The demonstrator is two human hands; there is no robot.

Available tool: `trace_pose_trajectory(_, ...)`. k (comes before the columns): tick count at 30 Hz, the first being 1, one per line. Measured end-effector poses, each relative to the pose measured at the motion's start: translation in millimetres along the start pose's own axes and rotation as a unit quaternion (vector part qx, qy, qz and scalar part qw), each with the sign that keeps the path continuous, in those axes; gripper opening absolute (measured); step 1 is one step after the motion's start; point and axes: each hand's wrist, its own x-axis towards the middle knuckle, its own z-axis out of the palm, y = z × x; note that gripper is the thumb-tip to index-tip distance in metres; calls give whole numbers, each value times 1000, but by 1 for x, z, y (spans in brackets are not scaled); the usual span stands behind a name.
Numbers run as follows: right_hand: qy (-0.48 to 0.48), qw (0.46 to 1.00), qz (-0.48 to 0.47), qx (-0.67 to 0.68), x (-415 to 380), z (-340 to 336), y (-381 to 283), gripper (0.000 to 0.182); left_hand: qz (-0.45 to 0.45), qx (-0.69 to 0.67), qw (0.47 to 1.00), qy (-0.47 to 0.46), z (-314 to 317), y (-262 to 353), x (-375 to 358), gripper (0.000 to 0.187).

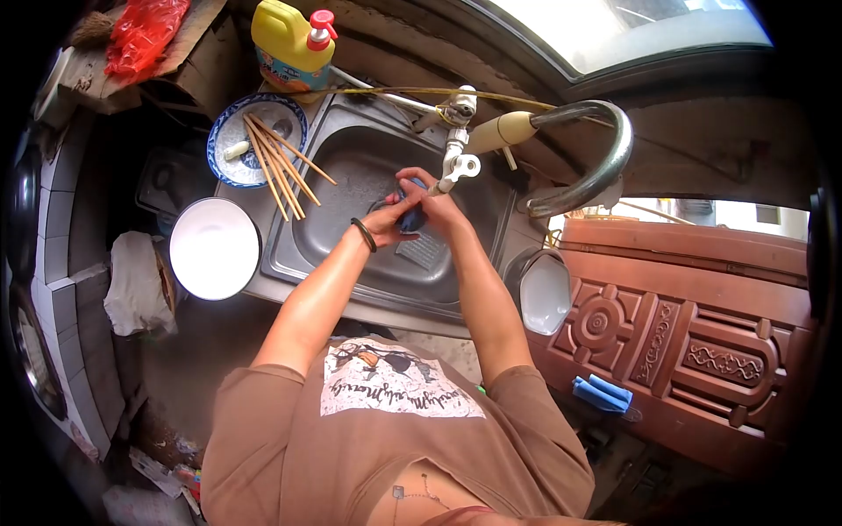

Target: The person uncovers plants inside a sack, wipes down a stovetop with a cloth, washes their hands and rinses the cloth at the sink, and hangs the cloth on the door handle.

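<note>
Over the metal sink [338, 237], my left hand [390, 223], with a dark band at its wrist, is closed on a dark blue cloth [409, 217]. My right hand [431, 203] meets it from the other side, its fingers wrapped round the same cloth. Both hands are just below the white tap [454, 167]. Whether water runs is hidden by the hands. A grey ridged patch of the basin shows beneath them. Left of the sink, several chopsticks [279, 167] lie across a blue-rimmed plate [215, 145], their ends reaching over the sink's edge.
A white bowl [215, 248] stands left of the sink. Behind the plate is a yellow bottle [294, 44] with a red pump. A curved metal pipe [614, 162] arches at the right, above a white container [545, 294]. A blue cloth [602, 394] hangs by the reddish-brown panel [684, 307].
</note>
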Motion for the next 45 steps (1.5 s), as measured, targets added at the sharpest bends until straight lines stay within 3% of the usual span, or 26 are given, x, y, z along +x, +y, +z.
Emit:
trace_pose_trajectory(3, -64, 998, -19, -20, 4, -2, -9, 35, -43, 27, 983, -179, -10, -6, 11, 23)
trace_pose_trajectory(7, -59, 998, 8, 26, 17, -14, -2, 35, -99, 89, 979, -152, -17, -3, 23, 22)
trace_pose_trajectory(10, -38, 993, 39, 105, 22, -16, 6, 27, -60, 258, 963, -50, -2, -2, 10, 29)
trace_pose_trajectory(13, 22, 995, 0, 97, 28, -15, 17, 19, -40, 354, 934, 37, -18, -15, 34, 24)
trace_pose_trajectory(14, 53, 995, -12, 85, 29, -14, 20, 19, 46, 450, 886, 103, -19, -22, 38, 22)
trace_pose_trajectory(16, 112, 991, -38, 62, 31, -6, 24, 19, 210, 609, 730, 229, -6, -32, 34, 21)
trace_pose_trajectory(19, 238, 968, -68, 53, 43, -3, 38, 20, 143, 672, 659, 306, 12, -19, 15, 24)
trace_pose_trajectory(20, 232, 969, -57, 56, 46, -6, 40, 21, 153, 688, 649, 286, 6, -19, 16, 31)
trace_pose_trajectory(23, 192, 981, -35, 9, 51, -13, 40, 26, 160, 670, 651, 320, 0, -22, 26, 21)
trace_pose_trajectory(25, 140, 985, -28, -94, 42, -9, 26, 30, 88, 466, 874, 109, -22, -6, 32, 17)
trace_pose_trajectory(26, 94, 988, -4, -126, 31, -11, 14, 39, 48, 338, 940, -3, -30, 1, 35, 17)
trace_pose_trajectory(27, 41, 994, 2, -100, 24, -14, 3, 40, 18, 249, 968, -33, -27, 4, 32, 18)
trace_pose_trajectory(30, -82, 996, 20, 7, 7, -7, -14, 45, -72, 0, 991, -109, 1, 14, -2, 20)
trace_pose_trajectory(33, -157, 987, -18, 18, 13, -1, -13, 44, -159, 1, 955, -251, -5, 1, 5, 20)
trace_pose_trajectory(36, -68, 994, 40, 70, 7, 6, -9, 30, -116, 167, 972, -122, -4, -8, 4, 24)
trace_pose_trajectory(38, -14, 997, 34, 66, 9, 4, 6, 21, -91, 319, 943, -5, -18, -24, 23, 21)
trace_pose_trajectory(41, 85, 993, 23, 83, 10, -6, 32, 18, 163, 533, 812, 174, -3, -54, 20, 25)
trace_pose_trajectory(42, 118, 990, 3, 76, 7, -7, 37, 15, 117, 581, 778, 209, 18, -43, 5, 31)
trace_pose_trajectory(45, 206, 973, -12, 102, 0, -16, 58, 14, 126, 662, 700, 238, 11, -63, 5, 28)
